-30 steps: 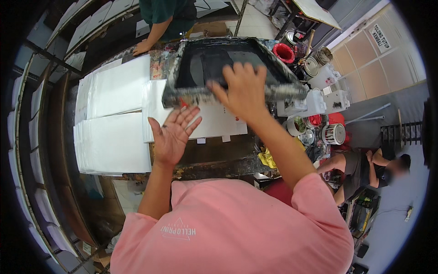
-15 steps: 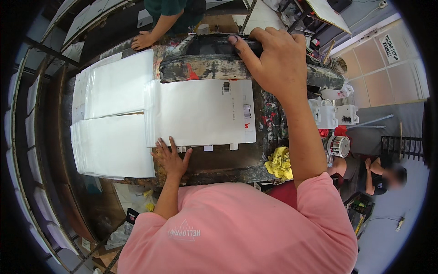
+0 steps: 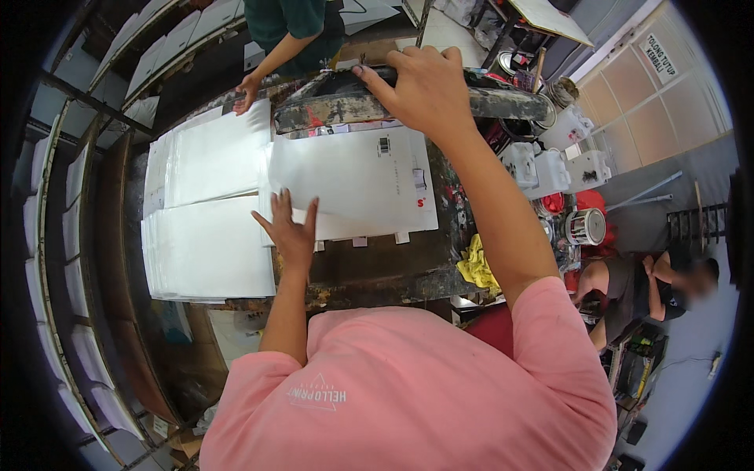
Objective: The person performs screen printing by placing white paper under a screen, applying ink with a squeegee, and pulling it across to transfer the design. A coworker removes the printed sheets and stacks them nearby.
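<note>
White sheet (image 3: 353,180), small red corner mark (image 3: 422,202)

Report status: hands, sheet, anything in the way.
Right hand gripping raised screen frame. Left hand flat on printed white sheet. Co-worker's hand on far stack.

L hand (image 3: 292,228): flat, palm down, fingers spread & pointing away from body, forearm bare, running straight up from lower edge. R hand (image 3: 416,86): arm stretched far fwd, fingers curled over in a closed grip, knuckles up, pink sleeve at shoulder.
</note>
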`<state>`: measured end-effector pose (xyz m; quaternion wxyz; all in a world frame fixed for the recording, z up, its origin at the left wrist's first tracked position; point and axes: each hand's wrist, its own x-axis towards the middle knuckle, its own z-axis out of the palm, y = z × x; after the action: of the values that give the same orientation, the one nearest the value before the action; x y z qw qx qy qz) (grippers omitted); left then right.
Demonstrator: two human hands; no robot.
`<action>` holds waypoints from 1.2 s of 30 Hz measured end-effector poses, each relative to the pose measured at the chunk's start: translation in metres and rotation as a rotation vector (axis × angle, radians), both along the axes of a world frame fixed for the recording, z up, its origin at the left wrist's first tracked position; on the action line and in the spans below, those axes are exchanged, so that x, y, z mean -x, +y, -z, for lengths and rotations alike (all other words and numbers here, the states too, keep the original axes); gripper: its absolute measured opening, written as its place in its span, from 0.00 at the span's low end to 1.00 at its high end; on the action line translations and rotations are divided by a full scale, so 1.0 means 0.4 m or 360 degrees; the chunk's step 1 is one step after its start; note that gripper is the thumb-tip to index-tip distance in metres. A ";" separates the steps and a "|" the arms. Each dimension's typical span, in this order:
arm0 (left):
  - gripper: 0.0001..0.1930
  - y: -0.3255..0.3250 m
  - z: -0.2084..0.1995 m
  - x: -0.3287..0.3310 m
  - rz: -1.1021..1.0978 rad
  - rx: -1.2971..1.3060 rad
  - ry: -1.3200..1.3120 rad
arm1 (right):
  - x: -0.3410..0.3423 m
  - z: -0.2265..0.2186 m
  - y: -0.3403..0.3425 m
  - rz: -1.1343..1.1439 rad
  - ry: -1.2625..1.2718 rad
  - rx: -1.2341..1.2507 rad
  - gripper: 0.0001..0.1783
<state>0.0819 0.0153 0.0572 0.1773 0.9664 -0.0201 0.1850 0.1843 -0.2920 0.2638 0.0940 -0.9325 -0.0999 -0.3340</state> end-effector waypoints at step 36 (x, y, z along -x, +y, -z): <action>0.36 -0.238 0.223 0.093 0.0791 -0.0315 0.0613 | 0.016 0.007 -0.006 0.0038 0.0122 0.0020 0.37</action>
<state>0.0448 -0.0800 -0.0322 0.1227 0.9617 -0.2393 -0.0528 0.1779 -0.2943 0.2610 0.0880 -0.9464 -0.0871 -0.2984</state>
